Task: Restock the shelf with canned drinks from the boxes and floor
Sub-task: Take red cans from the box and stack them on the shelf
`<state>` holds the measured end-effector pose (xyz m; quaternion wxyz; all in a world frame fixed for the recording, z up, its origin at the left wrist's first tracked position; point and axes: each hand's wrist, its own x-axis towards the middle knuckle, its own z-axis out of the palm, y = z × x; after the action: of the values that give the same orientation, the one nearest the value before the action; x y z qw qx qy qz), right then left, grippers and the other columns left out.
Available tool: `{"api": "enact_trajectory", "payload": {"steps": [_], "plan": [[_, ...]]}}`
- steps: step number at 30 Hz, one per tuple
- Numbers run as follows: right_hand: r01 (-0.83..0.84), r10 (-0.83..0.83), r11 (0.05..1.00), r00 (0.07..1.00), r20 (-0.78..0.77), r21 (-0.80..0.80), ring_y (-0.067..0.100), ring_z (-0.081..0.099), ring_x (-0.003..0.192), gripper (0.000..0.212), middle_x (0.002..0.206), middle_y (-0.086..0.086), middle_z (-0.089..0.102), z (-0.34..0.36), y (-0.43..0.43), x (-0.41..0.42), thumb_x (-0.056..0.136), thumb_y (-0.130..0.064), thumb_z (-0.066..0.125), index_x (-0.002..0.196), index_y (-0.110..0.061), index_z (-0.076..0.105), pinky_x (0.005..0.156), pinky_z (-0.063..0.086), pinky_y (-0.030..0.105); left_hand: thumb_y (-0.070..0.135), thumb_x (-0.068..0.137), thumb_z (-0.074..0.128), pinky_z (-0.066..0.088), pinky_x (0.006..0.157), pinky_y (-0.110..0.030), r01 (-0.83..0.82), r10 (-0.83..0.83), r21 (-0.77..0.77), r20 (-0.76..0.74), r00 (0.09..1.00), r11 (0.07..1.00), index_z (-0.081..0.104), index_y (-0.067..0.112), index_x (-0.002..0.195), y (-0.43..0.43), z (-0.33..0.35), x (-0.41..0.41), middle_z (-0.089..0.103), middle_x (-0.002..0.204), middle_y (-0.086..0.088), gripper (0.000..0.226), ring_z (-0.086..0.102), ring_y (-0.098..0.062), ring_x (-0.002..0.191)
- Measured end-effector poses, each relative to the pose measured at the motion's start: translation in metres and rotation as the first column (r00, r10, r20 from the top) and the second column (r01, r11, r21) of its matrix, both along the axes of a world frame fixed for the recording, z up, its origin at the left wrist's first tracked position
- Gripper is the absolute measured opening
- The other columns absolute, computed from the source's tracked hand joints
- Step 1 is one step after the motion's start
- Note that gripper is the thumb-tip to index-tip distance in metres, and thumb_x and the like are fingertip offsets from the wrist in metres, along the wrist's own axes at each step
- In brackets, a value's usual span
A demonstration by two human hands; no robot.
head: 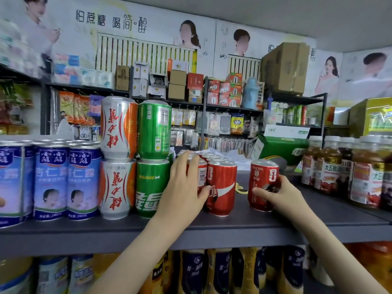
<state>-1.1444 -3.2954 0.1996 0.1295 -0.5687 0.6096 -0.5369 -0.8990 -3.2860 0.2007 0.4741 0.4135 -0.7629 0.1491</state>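
- Right hand (282, 194): fingers (259, 191) wrapped round the lower half of the loose red can (262, 177). The can is upright on the shelf (254, 221), apart from the cola block.
- Left hand (182, 183): fingers (188, 160) draped over the front-left red can (202, 174), thumb on its front. It looks to be steadying the block.
- Step, as I read it: slide the loose can toward the left fingers until it sits flush beside the front-right red can (222, 187). Keep it upright and the base flat, and don't nudge the row.
- In the path: a yellow scrap (240, 189) lies between the two sets of fingers. It could tip the base.
- Outboard of the left fingers: stacked green cans (151, 181), tight.
- Outboard of the right fingers: juice bottles (326, 177), with clearance.
- Beyond the right fingertips: green carton (280, 148).
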Motion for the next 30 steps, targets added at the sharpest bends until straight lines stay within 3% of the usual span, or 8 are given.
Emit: {"api": "enact_trajectory", "payload": {"steps": [4,6,9,12,18,22,27,30], "plan": [[0.043,-0.044,0.998,0.998,-0.038,-0.037,0.018,0.065,0.093,0.048,0.096,-0.002,0.069,0.007,-0.013,-0.004,0.063,-0.033,0.084,0.103,-0.017,0.063,0.086,0.052,0.038,0.056,0.088,0.05,-0.007,0.106,-0.017,0.009,-0.008,0.042,-0.027,1.0,0.999,0.007,0.016,0.15,-0.009,0.005,0.001,0.0,0.157,0.002,0.086,-0.004,-0.013,0.144],[0.014,-0.011,0.997,0.999,0.034,-0.082,0.02,0.067,0.09,0.044,0.095,0.0,0.072,0.019,-0.016,-0.005,0.061,-0.034,0.084,0.099,-0.019,0.065,0.086,0.053,0.044,0.06,0.085,0.051,-0.005,0.107,-0.019,0.025,-0.022,0.058,-0.047,0.999,0.998,0.008,0.017,0.15,-0.012,0.006,0.0,0.001,0.157,0.003,0.089,-0.003,-0.012,0.144],[-0.105,0.153,0.97,0.964,0.216,-0.218,0.02,0.069,0.088,0.039,0.1,0.004,0.071,0.053,-0.013,0.003,0.068,-0.025,0.082,0.102,-0.017,0.064,0.08,0.056,0.041,0.063,0.085,0.049,-0.005,0.109,-0.021,0.022,-0.019,0.045,-0.063,0.998,0.999,0.007,0.014,0.15,-0.015,0.003,-0.005,0.003,0.157,0.001,0.092,-0.004,-0.014,0.143],[-0.229,0.284,0.93,0.944,0.167,-0.288,0.019,0.069,0.092,0.047,0.103,0.001,0.071,0.089,-0.008,0.018,0.069,-0.028,0.081,0.11,-0.016,0.062,0.081,0.056,0.04,0.063,0.084,0.049,-0.001,0.113,-0.024,0.005,-0.003,0.027,-0.081,0.997,1.0,0.012,0.012,0.149,-0.016,0.001,-0.009,0.006,0.156,-0.002,0.091,-0.002,-0.017,0.143],[-0.345,0.358,0.919,0.933,0.037,-0.191,0.019,0.064,0.097,0.052,0.106,0.001,0.067,0.113,-0.02,0.063,0.071,-0.023,0.08,0.116,-0.014,0.056,0.081,0.053,0.033,0.064,0.079,0.055,0.003,0.109,-0.023,-0.016,0.015,-0.01,-0.089,0.996,1.0,0.026,0.01,0.145,-0.017,0.001,-0.01,0.02,0.152,-0.005,0.09,0.007,-0.02,0.142],[-0.316,0.327,0.937,0.943,0.058,-0.146,0.02,0.064,0.095,0.039,0.102,0.003,0.067,0.111,-0.039,0.076,0.071,-0.02,0.081,0.102,-0.019,0.057,0.085,0.051,0.037,0.067,0.074,0.057,0.015,0.114,-0.032,-0.043,0.045,0.023,-0.091,0.995,0.999,0.031,0.008,0.143,-0.016,0.003,-0.013,0.024,0.152,-0.006,0.094,0.013,-0.023,0.142],[-0.323,0.333,0.941,0.936,0.111,-0.104,0.017,0.063,0.092,0.049,0.104,0.005,0.066,0.107,-0.05,0.077,0.073,-0.019,0.079,0.115,-0.011,0.055,0.069,0.05,0.027,0.071,0.069,0.051,0.035,0.104,-0.043,-0.133,0.133,0.015,-0.084,0.988,0.991,0.047,0.002,0.13,-0.015,0.002,-0.015,0.045,0.138,-0.015,0.092,0.037,-0.034,0.131],[-0.348,0.354,0.934,0.93,0.098,-0.078,0.015,0.063,0.09,0.051,0.106,0.005,0.066,0.108,-0.053,0.077,0.075,-0.021,0.078,0.119,-0.011,0.054,0.066,0.049,0.026,0.072,0.07,0.049,0.038,0.103,-0.043,-0.144,0.145,0.011,-0.081,0.986,0.989,0.048,0.003,0.128,-0.016,0.002,-0.015,0.047,0.135,-0.015,0.09,0.04,-0.035,0.129]]}}
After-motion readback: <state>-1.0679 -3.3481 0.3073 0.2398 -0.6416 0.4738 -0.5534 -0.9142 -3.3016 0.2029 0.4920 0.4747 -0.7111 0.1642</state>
